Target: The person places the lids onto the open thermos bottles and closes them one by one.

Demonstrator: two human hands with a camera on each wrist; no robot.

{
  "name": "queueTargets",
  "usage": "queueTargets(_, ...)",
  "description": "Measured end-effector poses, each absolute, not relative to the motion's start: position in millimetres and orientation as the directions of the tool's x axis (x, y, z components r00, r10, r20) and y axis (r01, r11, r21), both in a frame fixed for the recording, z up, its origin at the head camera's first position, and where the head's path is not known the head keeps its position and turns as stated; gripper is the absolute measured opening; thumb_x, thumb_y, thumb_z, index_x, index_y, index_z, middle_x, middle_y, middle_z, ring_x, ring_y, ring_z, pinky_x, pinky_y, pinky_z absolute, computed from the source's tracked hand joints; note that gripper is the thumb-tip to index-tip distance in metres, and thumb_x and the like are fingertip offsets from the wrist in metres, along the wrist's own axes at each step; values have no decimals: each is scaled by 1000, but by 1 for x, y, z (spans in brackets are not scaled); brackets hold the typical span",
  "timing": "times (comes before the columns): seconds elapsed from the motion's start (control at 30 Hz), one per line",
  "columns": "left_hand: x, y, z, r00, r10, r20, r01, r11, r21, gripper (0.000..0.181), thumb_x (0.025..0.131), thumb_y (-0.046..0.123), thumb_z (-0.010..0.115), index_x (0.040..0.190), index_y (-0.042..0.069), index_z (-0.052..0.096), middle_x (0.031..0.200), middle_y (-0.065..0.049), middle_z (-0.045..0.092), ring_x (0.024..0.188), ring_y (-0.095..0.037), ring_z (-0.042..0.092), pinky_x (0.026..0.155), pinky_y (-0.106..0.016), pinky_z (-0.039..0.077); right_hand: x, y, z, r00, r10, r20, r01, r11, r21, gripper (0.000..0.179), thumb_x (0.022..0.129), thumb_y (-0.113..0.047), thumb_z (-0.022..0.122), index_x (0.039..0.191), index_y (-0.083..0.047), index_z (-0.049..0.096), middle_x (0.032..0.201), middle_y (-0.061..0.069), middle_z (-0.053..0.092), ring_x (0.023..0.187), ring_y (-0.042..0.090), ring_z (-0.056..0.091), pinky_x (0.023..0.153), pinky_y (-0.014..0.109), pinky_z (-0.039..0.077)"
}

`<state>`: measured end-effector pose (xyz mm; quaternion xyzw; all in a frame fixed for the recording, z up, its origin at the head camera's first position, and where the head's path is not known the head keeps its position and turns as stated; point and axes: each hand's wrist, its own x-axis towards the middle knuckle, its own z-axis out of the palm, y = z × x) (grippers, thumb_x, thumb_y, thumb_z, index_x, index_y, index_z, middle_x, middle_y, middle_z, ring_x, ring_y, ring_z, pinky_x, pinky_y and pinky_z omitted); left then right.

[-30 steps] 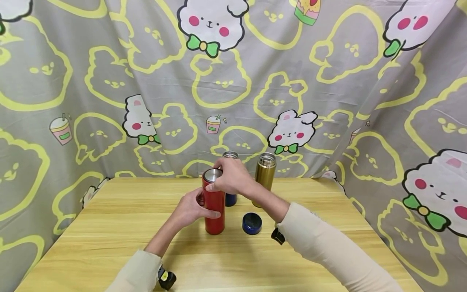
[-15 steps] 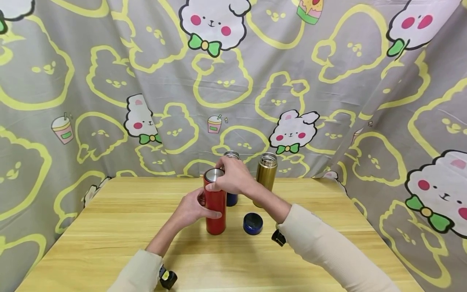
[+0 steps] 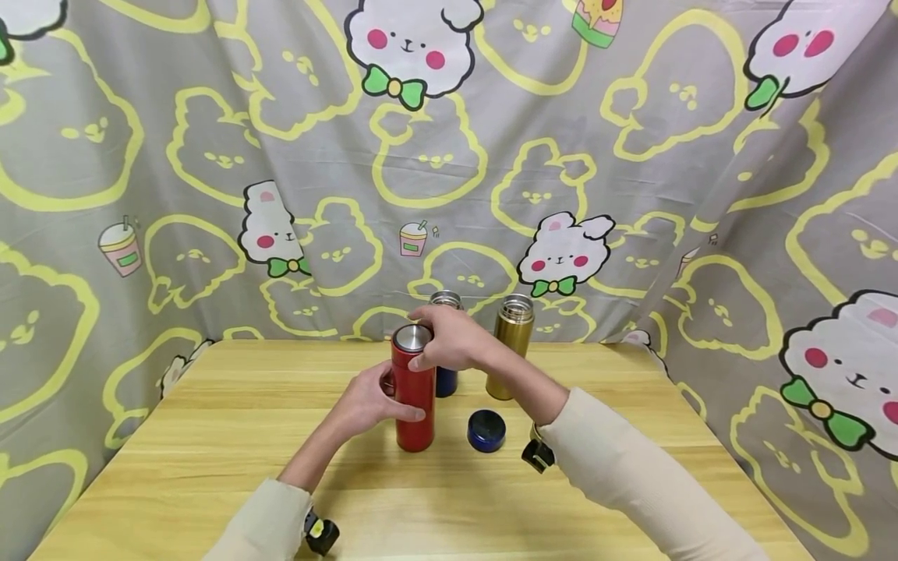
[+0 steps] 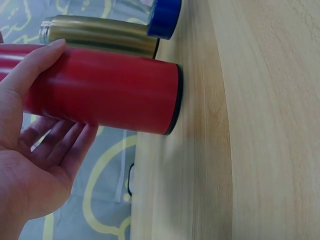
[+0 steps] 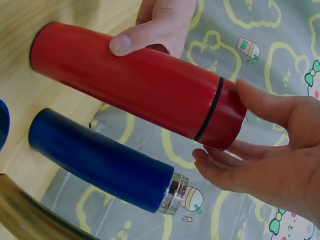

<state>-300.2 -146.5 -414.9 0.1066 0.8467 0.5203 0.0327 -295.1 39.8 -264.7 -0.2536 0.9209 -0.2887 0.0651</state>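
An upright red thermos [image 3: 414, 401] stands on the table with its red, steel-topped lid [image 5: 226, 117] on; a black ring marks the seam. My left hand [image 3: 366, 401] grips the body, thumb across the front and fingers behind, as the left wrist view also shows. At the top, my right hand [image 3: 452, 339] holds the lid, its thumb and fingers curled around opposite sides. Just behind stands a lidless blue thermos [image 5: 102, 160], partly hidden by the right hand in the head view. A lidless gold thermos [image 3: 510, 335] is to its right.
On the wooden table [image 3: 231, 436], a loose blue lid [image 3: 486, 431] lies right of the red thermos, below the right forearm. A patterned curtain [image 3: 435, 164] hangs behind the table and along its sides. Both wrists wear small black cameras.
My right hand has shifted slightly at the lid, its thumb now a little further right and its wrist turned. The left hand and the red thermos have stayed in place.
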Motion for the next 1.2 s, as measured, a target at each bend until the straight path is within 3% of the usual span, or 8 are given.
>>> queueTargets(0.2, -300, -147, -415, -976, 208, 62, 152, 449, 881, 73, 64, 35, 97, 126, 18, 62, 110, 3, 72, 97, -15, 68, 88, -38, 57, -294, 39, -263, -858, -510, 55, -456, 709, -538, 57, 82, -13, 82, 135, -6, 62, 122, 8, 69, 103, 22, 65, 90, 36, 55)
queueTargets(0.5, -301, -149, -415, -973, 220, 74, 169, 453, 875, 72, 65, 35, 96, 126, 19, 62, 110, 4, 72, 98, -15, 68, 87, -37, 56, -294, 38, -268, -855, -508, 103, -484, 711, -509, 58, 81, -16, 83, 135, -7, 63, 124, 9, 70, 107, 24, 65, 90, 38, 54)
queueTargets(1.2, -299, -145, -415, -974, 207, 97, 186, 469, 864, 71, 65, 37, 96, 126, 22, 62, 110, 5, 72, 98, -15, 68, 87, -37, 57, -293, 38, -277, -870, -460, 178, -479, 702, -527, 50, 79, -18, 85, 125, -9, 68, 112, 5, 72, 99, 20, 65, 84, 34, 55)
